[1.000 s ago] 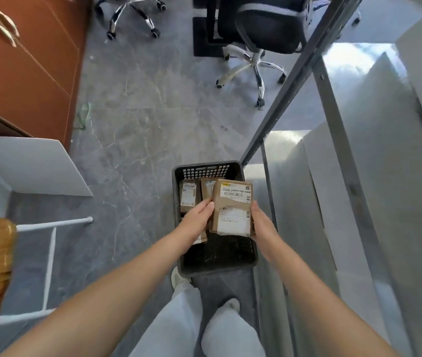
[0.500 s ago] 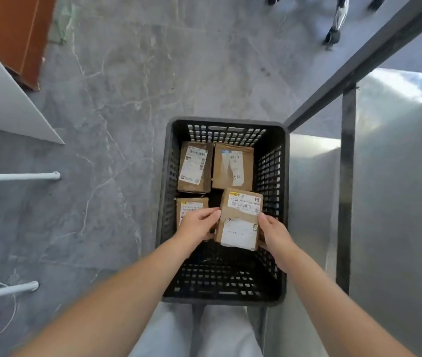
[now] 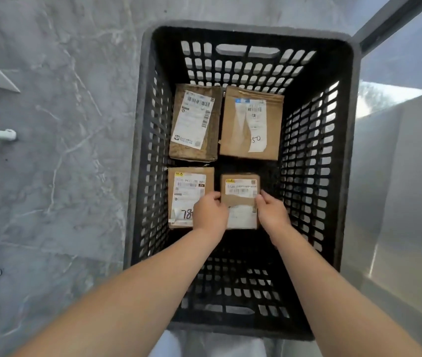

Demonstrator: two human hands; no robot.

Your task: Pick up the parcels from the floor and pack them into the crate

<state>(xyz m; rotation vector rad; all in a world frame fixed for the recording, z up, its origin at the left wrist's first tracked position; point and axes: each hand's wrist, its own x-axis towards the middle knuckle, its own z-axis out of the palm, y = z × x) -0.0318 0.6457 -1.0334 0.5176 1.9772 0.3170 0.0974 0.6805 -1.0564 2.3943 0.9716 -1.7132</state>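
Parcel [image 3: 240, 195] lower than before, deep in the crate [image 3: 349, 155] — left hand [image 3: 210, 213], right hand [image 3: 273, 214] tight round its sides.

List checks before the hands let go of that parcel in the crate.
1. The held parcel is inside the crate walls: ok.
2. Its opposite sides are gripped by left hand and right hand: ok.
3. It rests flat on the crate floor: cannot tell.
4. Gap to the parcel marked 78 beside it: ok, narrow.
5. Label faces up: ok.
6. Free floor in the crate's near half for more parcels: ok.
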